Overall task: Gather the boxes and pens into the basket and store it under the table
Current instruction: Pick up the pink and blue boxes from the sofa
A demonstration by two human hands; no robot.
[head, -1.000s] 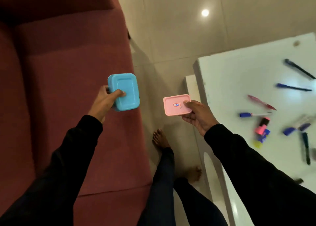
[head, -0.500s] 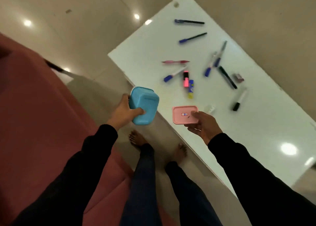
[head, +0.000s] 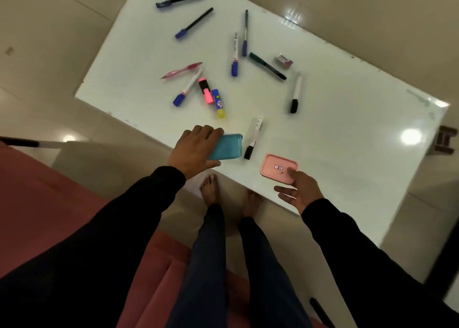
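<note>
My left hand (head: 196, 146) grips a blue box (head: 227, 147) at the near edge of the white table (head: 347, 133). My right hand (head: 299, 189) holds a pink lidded box (head: 277, 168) by its near corner, low over the table's near side. A white marker with a black cap (head: 253, 138) lies between the two boxes. Several pens and markers are scattered farther out, among them a pink highlighter (head: 206, 90), a glue stick (head: 218, 103) and a pink pen (head: 181, 70). No basket is in view.
A red sofa (head: 49, 203) lies behind me at the lower left. My bare feet (head: 211, 188) stand on the tiled floor between sofa and table. A small pink eraser (head: 284, 61) sits at the table's far side. A dark wooden object (head: 445, 140) stands beyond the right end.
I have turned from the sofa toward the table. Both hands moved forward and down, bringing the blue box and the pink box over the table's near edge.
</note>
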